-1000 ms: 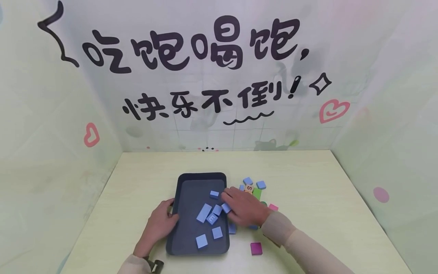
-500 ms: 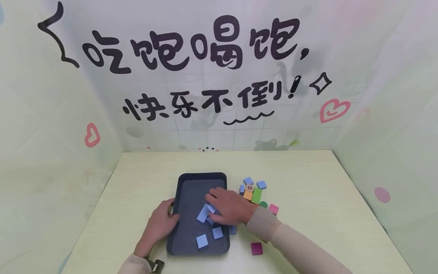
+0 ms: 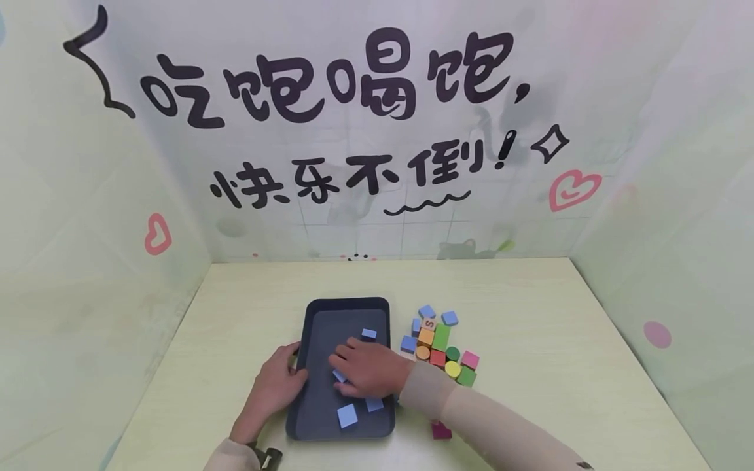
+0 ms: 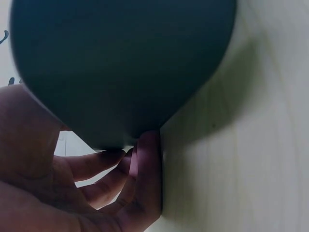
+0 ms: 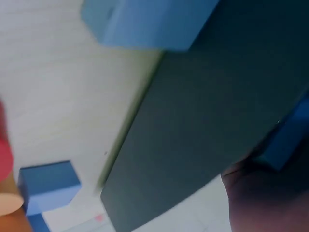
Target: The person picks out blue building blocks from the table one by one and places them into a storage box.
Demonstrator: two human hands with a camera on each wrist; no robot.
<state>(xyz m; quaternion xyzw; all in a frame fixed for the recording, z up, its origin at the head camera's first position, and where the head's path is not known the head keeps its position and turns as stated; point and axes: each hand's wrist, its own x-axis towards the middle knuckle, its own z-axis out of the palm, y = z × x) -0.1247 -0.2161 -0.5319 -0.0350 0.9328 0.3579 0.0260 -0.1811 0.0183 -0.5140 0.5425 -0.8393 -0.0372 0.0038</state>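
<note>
A dark rectangular tray [image 3: 321,428] lies on the table. My left hand [image 3: 277,383] holds its left side; in the left wrist view, the fingers [image 4: 147,179] curl against the tray's outer wall [image 4: 125,67]. My right hand [image 3: 371,367] is over the inside of the tray, with a blue block [image 3: 340,375] between its fingers and thumb. The palm covers other blocks there. Still visible in the tray are a small blue block [image 3: 368,334] at the back, a square blue block [image 3: 347,415] at the front and another blue block [image 3: 374,404] partly below the hand.
To the tray's right sits a cluster of blocks, among them a green block [image 3: 441,337], an orange block [image 3: 426,337], a red block [image 3: 437,358] and a yellow cylinder [image 3: 452,369]. A magenta block [image 3: 440,431] lies nearer, partly behind the right sleeve [image 3: 471,412]. Printed walls enclose the table.
My right hand has carried a blue block from the tray's right rim leftward over the tray's middle. The cluster on the right has come into fuller view. My left hand stays put.
</note>
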